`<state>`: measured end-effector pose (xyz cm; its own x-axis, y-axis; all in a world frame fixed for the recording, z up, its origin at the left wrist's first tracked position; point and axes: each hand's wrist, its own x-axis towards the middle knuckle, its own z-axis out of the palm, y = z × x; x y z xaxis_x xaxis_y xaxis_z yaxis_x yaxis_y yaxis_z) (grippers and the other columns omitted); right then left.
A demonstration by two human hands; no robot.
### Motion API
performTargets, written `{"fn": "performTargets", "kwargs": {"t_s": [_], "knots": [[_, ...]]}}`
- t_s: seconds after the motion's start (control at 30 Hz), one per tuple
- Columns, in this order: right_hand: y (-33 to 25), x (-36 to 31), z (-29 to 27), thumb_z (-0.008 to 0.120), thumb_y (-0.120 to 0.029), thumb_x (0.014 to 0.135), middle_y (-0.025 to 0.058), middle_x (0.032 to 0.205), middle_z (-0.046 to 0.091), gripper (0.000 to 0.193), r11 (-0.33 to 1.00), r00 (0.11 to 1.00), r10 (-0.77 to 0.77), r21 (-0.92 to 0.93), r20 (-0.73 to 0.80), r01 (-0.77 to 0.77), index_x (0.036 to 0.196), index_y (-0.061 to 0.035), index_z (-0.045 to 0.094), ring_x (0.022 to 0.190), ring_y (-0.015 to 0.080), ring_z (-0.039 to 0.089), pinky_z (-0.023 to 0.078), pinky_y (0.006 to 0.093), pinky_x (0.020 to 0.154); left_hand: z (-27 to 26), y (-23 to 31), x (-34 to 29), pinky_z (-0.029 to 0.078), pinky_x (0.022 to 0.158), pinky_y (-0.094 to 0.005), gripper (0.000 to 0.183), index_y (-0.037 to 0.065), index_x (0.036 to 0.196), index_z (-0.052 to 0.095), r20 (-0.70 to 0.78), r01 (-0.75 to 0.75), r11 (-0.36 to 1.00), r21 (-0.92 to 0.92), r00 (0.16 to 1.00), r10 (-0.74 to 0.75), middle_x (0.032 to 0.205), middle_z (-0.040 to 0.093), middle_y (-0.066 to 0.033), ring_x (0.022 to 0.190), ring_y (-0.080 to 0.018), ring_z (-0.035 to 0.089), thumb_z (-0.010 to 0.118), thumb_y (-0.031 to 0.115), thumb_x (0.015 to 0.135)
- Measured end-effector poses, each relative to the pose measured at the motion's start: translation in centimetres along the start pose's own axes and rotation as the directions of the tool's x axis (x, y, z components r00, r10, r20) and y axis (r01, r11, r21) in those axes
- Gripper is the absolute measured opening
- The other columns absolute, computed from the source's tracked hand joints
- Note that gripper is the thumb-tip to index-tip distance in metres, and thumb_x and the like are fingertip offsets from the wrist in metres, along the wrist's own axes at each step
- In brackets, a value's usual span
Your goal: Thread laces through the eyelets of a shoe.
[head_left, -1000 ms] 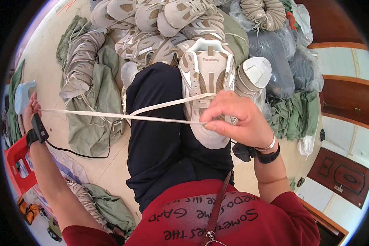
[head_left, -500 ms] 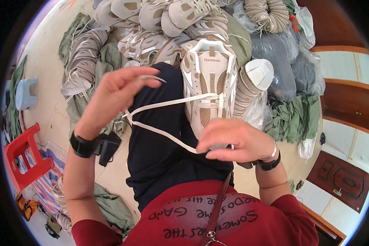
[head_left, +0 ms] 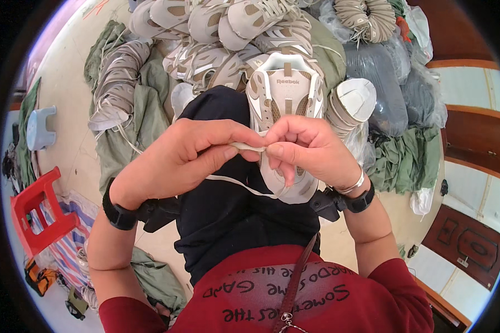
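A beige and white sneaker (head_left: pixel 286 91) rests at my dark-trousered legs with its toe toward me. Over its front part, my left hand (head_left: pixel 197 152) and my right hand (head_left: pixel 303 145) meet, fingertips almost touching. A cream shoelace (head_left: pixel 245 146) runs between them, pinched in the fingers of both. Below the hands, a slack stretch of the same lace curves across my lap to the toe. The sneaker's middle eyelets are hidden behind my right hand.
Similar sneakers (head_left: pixel 205 58) are heaped beyond my knees, with nested stacks of shoes (head_left: pixel 116 83) at left and right. Dark plastic-wrapped bundles (head_left: pixel 375 83) and green cloth (head_left: pixel 403 161) lie at the right. A red stool (head_left: pixel 41 208) and a light blue stool (head_left: pixel 39 129) stand left.
My left hand has come right and down, and my right hand has moved up from the toe. They now meet at the lace, which earlier stretched in two spread lengths toward the left.
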<state>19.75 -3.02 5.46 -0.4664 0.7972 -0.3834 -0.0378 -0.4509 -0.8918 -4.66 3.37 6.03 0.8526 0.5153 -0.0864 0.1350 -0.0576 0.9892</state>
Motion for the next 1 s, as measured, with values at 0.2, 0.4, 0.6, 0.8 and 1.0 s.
{"fn": "performTargets", "kwargs": {"t_s": [0.2, 0.4, 0.6, 0.8, 1.0], "knots": [[1.3, -0.2, 0.7, 0.059, -0.010, 0.095, 0.0005, 0.077, 0.063, 0.011, 0.981, 0.974, -0.150, -0.146, -0.168, 0.126, 0.101, -0.0006, 0.059, 0.059, 0.0045, 0.059, 0.047, 0.0196, 0.053, 1.7, -0.1, 0.8, 0.039, 0.055, -0.0188, 0.012, 0.002, 0.103, 0.066, -0.093, 0.152, 0.988, -0.003, 0.984, -0.152, 0.082, 0.067, 0.0010, 0.066, -0.0017, 0.052, 0.060, 0.008, 0.094], [1.3, -0.2, 0.5, 0.056, -0.007, 0.095, 0.0026, 0.083, 0.066, 0.019, 0.957, 0.960, -0.121, -0.288, -0.252, 0.045, 0.111, 0.0019, 0.059, 0.059, 0.0049, 0.058, 0.048, 0.0203, 0.054, 2.8, -2.4, 2.1, 0.042, 0.052, -0.0224, 0.013, -0.001, 0.090, 0.068, -0.290, 0.134, 0.990, 0.053, 0.950, -0.113, 0.067, 0.061, 0.0000, 0.059, -0.0042, 0.053, 0.064, 0.011, 0.091], [1.4, -0.2, -0.1, 0.050, -0.008, 0.096, 0.0057, 0.084, 0.066, 0.034, 0.971, 0.936, -0.081, -0.238, -0.343, -0.003, 0.127, 0.0067, 0.053, 0.055, 0.0066, 0.057, 0.050, 0.0224, 0.053, 3.1, -4.7, 3.9, 0.046, 0.054, -0.0290, 0.015, -0.001, 0.089, 0.068, -0.470, 0.145, 0.919, 0.366, 0.882, 0.048, 0.066, 0.063, -0.0091, 0.055, -0.0134, 0.058, 0.067, 0.014, 0.087], [1.5, -0.5, -0.7, 0.048, -0.009, 0.097, 0.0061, 0.083, 0.064, 0.036, 0.990, 0.950, 0.014, -0.126, -0.311, -0.056, 0.128, 0.0080, 0.051, 0.054, 0.0067, 0.056, 0.049, 0.0221, 0.048, 3.3, -4.7, 4.3, 0.047, 0.057, -0.0312, 0.014, 0.001, 0.085, 0.067, -0.417, 0.203, 0.891, 0.406, 0.909, -0.017, 0.068, 0.065, -0.0126, 0.057, -0.0217, 0.061, 0.066, 0.015, 0.084], [1.4, -0.1, -1.1, 0.049, -0.010, 0.096, 0.0056, 0.082, 0.063, 0.037, 0.988, 0.961, 0.025, -0.138, -0.276, -0.065, 0.128, 0.0079, 0.051, 0.053, 0.0064, 0.055, 0.048, 0.0216, 0.047, 3.1, -5.2, 4.7, 0.048, 0.058, -0.0330, 0.013, 0.001, 0.084, 0.064, -0.384, 0.167, 0.891, 0.423, 0.923, 0.009, 0.070, 0.064, -0.0138, 0.061, -0.0234, 0.063, 0.065, 0.014, 0.082]]}}
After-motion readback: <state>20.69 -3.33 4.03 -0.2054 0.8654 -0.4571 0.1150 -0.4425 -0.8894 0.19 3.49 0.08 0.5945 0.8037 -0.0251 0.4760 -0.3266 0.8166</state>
